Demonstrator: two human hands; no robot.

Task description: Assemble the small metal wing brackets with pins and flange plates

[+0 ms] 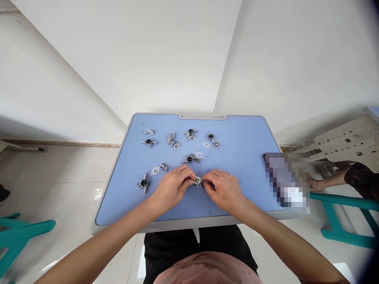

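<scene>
A metal valve fitting (197,182) is pinched by left fingers (187,172), apparently for steadiness; whether right fingers (211,178) are closed cannot be told.

We see plain white walls (296,71) around us, their joins running as slanting lines, with a thin brown strip (65,143) along the foot at left. Below it we have a glossy, pale tiled floor (74,165) that throws back bright patches of light. Our worktop (239,161) is blue with a pale grey rim. Teal stools stand on both sides, left (32,230) and right (349,238), and perforated beige furniture (340,138) sits at far right.
</scene>
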